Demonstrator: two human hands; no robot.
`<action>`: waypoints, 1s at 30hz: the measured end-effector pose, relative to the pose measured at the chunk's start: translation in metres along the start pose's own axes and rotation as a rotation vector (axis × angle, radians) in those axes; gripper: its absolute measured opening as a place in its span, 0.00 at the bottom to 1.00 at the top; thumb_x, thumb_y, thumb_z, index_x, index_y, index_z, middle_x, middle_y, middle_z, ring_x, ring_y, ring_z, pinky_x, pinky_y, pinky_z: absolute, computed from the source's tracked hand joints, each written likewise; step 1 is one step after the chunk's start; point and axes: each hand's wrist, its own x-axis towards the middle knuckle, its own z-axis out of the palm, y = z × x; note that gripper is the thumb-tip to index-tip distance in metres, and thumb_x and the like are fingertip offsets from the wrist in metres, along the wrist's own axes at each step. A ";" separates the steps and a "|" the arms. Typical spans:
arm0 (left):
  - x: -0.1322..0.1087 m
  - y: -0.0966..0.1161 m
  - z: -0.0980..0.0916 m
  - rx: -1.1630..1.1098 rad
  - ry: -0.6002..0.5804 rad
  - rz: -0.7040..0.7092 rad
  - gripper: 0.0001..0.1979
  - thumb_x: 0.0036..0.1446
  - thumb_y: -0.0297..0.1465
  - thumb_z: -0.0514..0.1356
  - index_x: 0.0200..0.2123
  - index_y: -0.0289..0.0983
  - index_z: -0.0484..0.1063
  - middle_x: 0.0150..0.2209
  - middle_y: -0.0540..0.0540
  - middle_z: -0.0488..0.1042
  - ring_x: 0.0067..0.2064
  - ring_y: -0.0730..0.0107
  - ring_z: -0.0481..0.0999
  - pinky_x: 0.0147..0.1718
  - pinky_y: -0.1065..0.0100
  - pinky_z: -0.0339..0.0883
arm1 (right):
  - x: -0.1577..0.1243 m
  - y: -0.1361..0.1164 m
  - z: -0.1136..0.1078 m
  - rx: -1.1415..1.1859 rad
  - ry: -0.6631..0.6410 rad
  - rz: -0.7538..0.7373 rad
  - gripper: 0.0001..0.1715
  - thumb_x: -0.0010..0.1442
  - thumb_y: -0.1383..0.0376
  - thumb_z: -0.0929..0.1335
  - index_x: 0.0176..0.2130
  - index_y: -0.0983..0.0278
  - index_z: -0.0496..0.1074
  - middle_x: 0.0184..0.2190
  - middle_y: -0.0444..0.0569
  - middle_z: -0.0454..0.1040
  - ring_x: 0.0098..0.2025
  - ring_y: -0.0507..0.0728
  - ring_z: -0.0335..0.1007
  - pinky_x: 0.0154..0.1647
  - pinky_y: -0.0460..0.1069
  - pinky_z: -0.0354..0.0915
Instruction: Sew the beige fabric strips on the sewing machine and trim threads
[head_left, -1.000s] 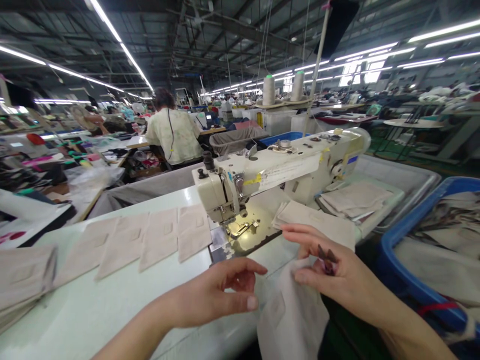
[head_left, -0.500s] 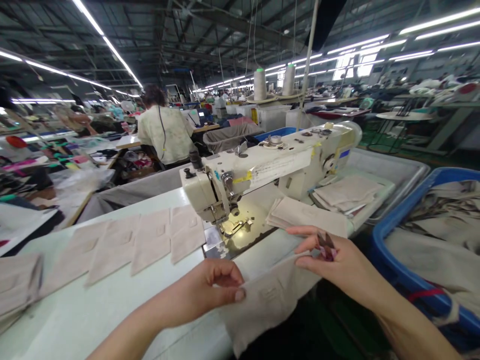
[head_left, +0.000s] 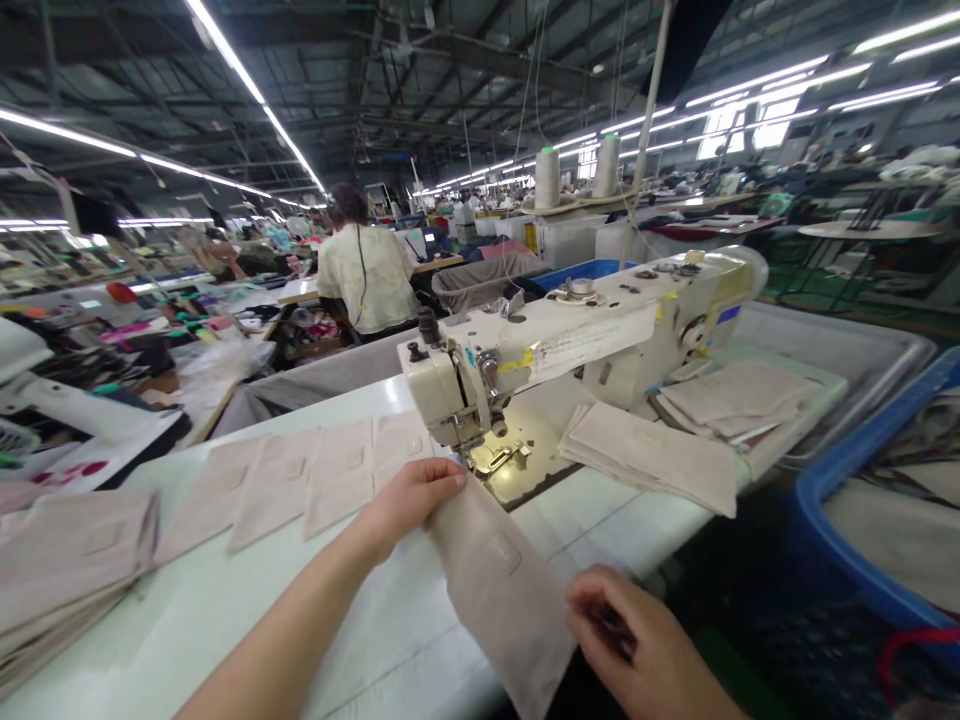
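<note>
A beige fabric panel (head_left: 499,590) with a small stitched rectangle hangs slanting over the table's front edge. My left hand (head_left: 420,495) pinches its upper corner, just in front of the sewing machine's needle area. At the panel's lower right edge, my right hand (head_left: 630,635) is closed, its curled fingertips at the cloth. Something dark shows inside that hand, too unclear to make out now. The white sewing machine (head_left: 555,345) stands beyond both hands, with its shiny metal plate (head_left: 517,465) lit under the head.
Several similar panels (head_left: 337,475) lie overlapping on the left of the table, beside a thicker stack (head_left: 67,560). To the right are more panels (head_left: 652,450) and another pile (head_left: 739,395). A blue basket (head_left: 832,470) stands at right; a seated person (head_left: 367,270) is further back.
My left hand has moved up toward the needle area with the panel's corner. The right hand has come down to its lower edge; the small blades seen in it are no longer distinct. The view has shifted left.
</note>
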 end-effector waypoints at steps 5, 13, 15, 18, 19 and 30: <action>0.014 -0.007 0.009 0.219 0.145 0.151 0.10 0.50 0.37 0.56 0.22 0.38 0.68 0.25 0.48 0.71 0.30 0.66 0.68 0.30 0.67 0.57 | 0.004 0.003 -0.003 -0.090 -0.110 -0.372 0.11 0.58 0.72 0.63 0.42 0.62 0.68 0.33 0.47 0.73 0.33 0.53 0.69 0.33 0.45 0.63; 0.014 -0.011 0.013 0.354 0.213 0.181 0.07 0.52 0.29 0.55 0.22 0.38 0.67 0.23 0.50 0.70 0.27 0.67 0.68 0.28 0.68 0.56 | 0.017 -0.005 -0.008 -0.146 -0.056 -0.582 0.10 0.60 0.74 0.60 0.40 0.61 0.64 0.28 0.44 0.71 0.28 0.53 0.64 0.28 0.47 0.56; 0.014 -0.009 0.012 0.379 0.231 0.193 0.08 0.53 0.27 0.55 0.23 0.38 0.67 0.25 0.49 0.71 0.28 0.67 0.69 0.29 0.68 0.56 | 0.018 -0.006 -0.008 -0.163 -0.062 -0.587 0.09 0.61 0.74 0.60 0.38 0.61 0.64 0.29 0.45 0.71 0.30 0.53 0.65 0.29 0.47 0.56; 0.014 -0.006 0.011 0.418 0.283 0.210 0.09 0.54 0.28 0.54 0.23 0.38 0.67 0.28 0.46 0.73 0.31 0.65 0.69 0.31 0.67 0.57 | 0.020 -0.010 -0.007 -0.258 -0.104 -0.557 0.10 0.59 0.74 0.61 0.38 0.62 0.67 0.34 0.48 0.72 0.34 0.55 0.66 0.31 0.48 0.57; 0.014 -0.006 0.011 0.427 0.297 0.211 0.09 0.55 0.29 0.54 0.23 0.38 0.67 0.29 0.45 0.73 0.32 0.64 0.70 0.31 0.67 0.57 | 0.021 -0.011 -0.006 -0.286 -0.126 -0.536 0.11 0.58 0.74 0.62 0.38 0.62 0.68 0.35 0.48 0.72 0.35 0.55 0.66 0.31 0.48 0.56; 0.026 -0.015 0.009 0.405 0.319 0.155 0.11 0.55 0.34 0.54 0.22 0.38 0.68 0.24 0.47 0.72 0.27 0.66 0.69 0.27 0.68 0.54 | 0.022 -0.015 0.005 -0.516 -0.210 -0.463 0.12 0.51 0.71 0.69 0.38 0.62 0.69 0.37 0.46 0.73 0.35 0.55 0.65 0.28 0.50 0.53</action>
